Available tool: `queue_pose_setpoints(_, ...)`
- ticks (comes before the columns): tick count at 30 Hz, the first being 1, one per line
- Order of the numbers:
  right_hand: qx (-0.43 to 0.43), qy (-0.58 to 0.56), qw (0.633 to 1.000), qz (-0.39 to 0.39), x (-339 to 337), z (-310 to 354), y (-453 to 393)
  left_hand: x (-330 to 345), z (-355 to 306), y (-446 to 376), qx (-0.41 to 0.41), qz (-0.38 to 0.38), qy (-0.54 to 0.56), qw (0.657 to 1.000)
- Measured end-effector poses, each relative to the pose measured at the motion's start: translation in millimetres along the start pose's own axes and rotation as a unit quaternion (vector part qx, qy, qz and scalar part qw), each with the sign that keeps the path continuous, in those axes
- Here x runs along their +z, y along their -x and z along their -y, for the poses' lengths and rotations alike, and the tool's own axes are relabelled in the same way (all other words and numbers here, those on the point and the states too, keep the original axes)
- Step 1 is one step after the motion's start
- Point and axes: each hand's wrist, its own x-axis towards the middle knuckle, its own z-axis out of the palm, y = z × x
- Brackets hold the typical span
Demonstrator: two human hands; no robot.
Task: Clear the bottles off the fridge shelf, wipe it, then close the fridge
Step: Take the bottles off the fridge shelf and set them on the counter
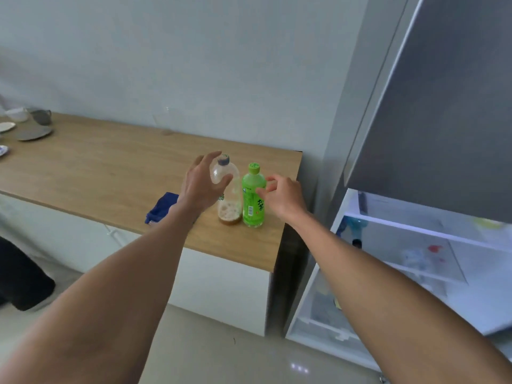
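Observation:
Two bottles stand upright side by side on the wooden counter (97, 173), near its right end. The clear bottle (230, 209) has a little brown liquid at the bottom and a dark cap. My left hand (201, 187) curls around its upper part, thumb across the front. The green tea bottle (252, 200) stands just right of it. Fingers apart, my right hand (285, 198) has its fingertips at the green bottle's side and holds nothing. At the right the fridge is open, with a glass shelf (410, 227) in view.
A crumpled blue cloth (162, 207) lies on the counter left of the bottles, partly behind my left wrist. Plates and a grey cup (41, 116) sit at the counter's far left. The grey upper fridge door (443, 106) juts out at the right. A dark object (22, 281) is on the floor at left.

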Motion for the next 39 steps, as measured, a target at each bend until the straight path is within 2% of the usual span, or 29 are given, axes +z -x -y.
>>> queue_pose_setpoints(3, 0.004, 0.006, 1.000, 0.015, -12.0, -24.8, 61.1, 8.8, -23.3, 52.4, -0.014, 0.003, 0.014, 1.000)
queue_pose_setpoints(9, 0.073, 0.027, 0.996, -0.030, -49.5, -114.0, 155.6, 90.0, -80.0, 152.4, -0.001, 0.152, 0.048, 0.987)
queue_pose_setpoints(13, 0.149, 0.014, 0.983, -0.107, -85.3, -175.6, 169.2, 157.8, -128.9, 187.5, -0.011, 0.230, 0.103, 0.968)
queue_pose_setpoints(17, 0.176, 0.013, 0.974, -0.140, -114.5, -231.9, 145.1, 234.8, -165.5, 184.0, -0.087, 0.280, 0.148, 0.944)
queue_pose_setpoints(21, 0.178, 0.016, 0.977, -0.118, -120.9, -289.7, 93.0, 310.0, -178.1, 148.3, -0.163, 0.236, 0.141, 0.948)
queue_pose_setpoints(26, 0.170, -0.022, 0.979, -0.110, -94.8, -357.7, 18.5, 408.0, -154.0, 101.0, -0.272, 0.153, 0.116, 0.943)
queue_pose_setpoints(30, 0.166, -0.056, 0.979, -0.102, -55.3, -389.4, -19.6, 469.6, -126.2, 83.1, -0.295, 0.068, 0.133, 0.944)
queue_pose_setpoints(33, 0.168, -0.073, 0.972, -0.145, -32.9, -398.6, -33.2, 499.4, -113.0, 71.9, -0.327, 0.038, 0.144, 0.933)
queue_pose_setpoints(37, 0.209, -0.115, 0.950, -0.204, -30.5, -397.0, -26.6, 472.1, -140.3, 87.2, -0.341, 0.002, 0.154, 0.928)
queue_pose_setpoints(39, 0.191, -0.092, 0.946, -0.246, -35.8, -392.9, -10.5, 462.6, -145.4, 97.7, -0.342, -0.011, 0.177, 0.923)
